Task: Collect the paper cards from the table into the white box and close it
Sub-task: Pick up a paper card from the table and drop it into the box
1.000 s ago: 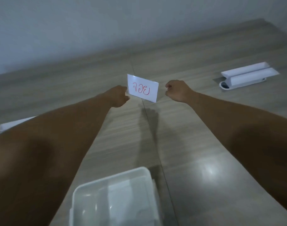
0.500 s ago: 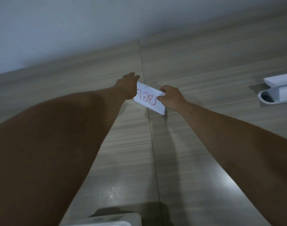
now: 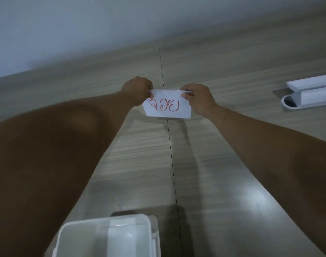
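Note:
A white paper card [image 3: 167,106] with red handwriting hangs above the middle of the wooden table [image 3: 223,164]. My left hand [image 3: 137,89] pinches its top left corner and my right hand [image 3: 199,99] pinches its top right corner. The card faces me and is held upright, off the table. The white box [image 3: 106,236] stands open at the near edge, below my left forearm, with pale card-like sheets inside.
A white holder with a round hole [image 3: 310,95] lies on the table at the far right. A seam [image 3: 169,138] runs down the tabletop between my arms. The wall [image 3: 102,25] bounds the table's far side.
The card went down flat onto the table half a second ago and is now lifted and upright again, gripped by both hands. The view tilted down, so the box shows again.

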A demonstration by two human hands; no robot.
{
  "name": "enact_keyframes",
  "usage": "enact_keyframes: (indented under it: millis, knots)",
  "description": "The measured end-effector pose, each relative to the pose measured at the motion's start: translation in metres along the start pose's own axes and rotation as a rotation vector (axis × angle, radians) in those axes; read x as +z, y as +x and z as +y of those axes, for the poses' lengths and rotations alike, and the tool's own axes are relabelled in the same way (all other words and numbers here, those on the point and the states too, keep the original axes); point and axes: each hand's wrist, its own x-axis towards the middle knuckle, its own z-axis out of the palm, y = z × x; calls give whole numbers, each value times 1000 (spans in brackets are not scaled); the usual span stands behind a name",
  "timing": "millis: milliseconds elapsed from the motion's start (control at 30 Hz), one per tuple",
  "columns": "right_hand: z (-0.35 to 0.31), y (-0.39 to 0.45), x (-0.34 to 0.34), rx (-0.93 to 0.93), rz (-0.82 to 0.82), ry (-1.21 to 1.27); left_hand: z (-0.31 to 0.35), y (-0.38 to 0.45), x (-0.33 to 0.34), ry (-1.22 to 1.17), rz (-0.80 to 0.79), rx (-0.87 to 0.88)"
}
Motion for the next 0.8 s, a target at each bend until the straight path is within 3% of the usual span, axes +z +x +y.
enact_keyframes:
  millis: [400, 800]
  knots:
    - [-107, -159, -17, -93, 67, -62, -13, -197, -87, -137, 99, 57]
    - [-164, -342, 69, -68, 40, 84, -82, -425, -44, -332, 58, 26]
